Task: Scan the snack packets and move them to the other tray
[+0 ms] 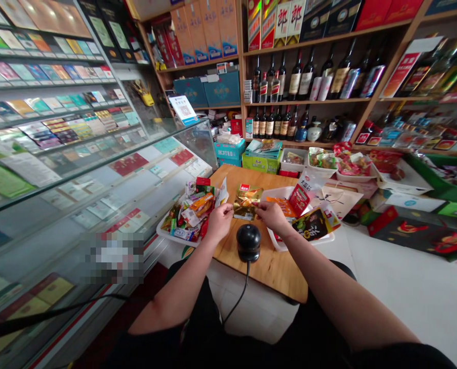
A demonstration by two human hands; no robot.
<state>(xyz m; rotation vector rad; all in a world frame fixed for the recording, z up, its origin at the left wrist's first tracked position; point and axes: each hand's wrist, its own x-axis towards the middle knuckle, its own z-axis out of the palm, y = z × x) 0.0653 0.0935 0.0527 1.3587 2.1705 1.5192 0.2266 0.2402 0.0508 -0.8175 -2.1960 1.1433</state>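
Observation:
A gold snack packet [247, 201] with a red label is held flat over the wooden table [278, 274]. My left hand [221, 218] pinches its left edge, and my right hand [271, 214] pinches the right edge. Just in front of the packet stands a round black scanner-like device [248, 242] with a cable running toward me. To the left is a white basket [174, 239] heaped with mixed wrapped snacks [195, 207]. By my right forearm, another white basket [328, 238] holds larger packets, among them a black pouch [316, 224] and a red-and-white bag [304, 195].
A glass display counter [97, 174] with rows of small boxes runs along the left. Behind the table stand a green carton [261, 163] and several snack trays [293, 159]. Wooden shelves [309, 102] with bottles rise at the back. Dark cartons [413, 230] sit on the right.

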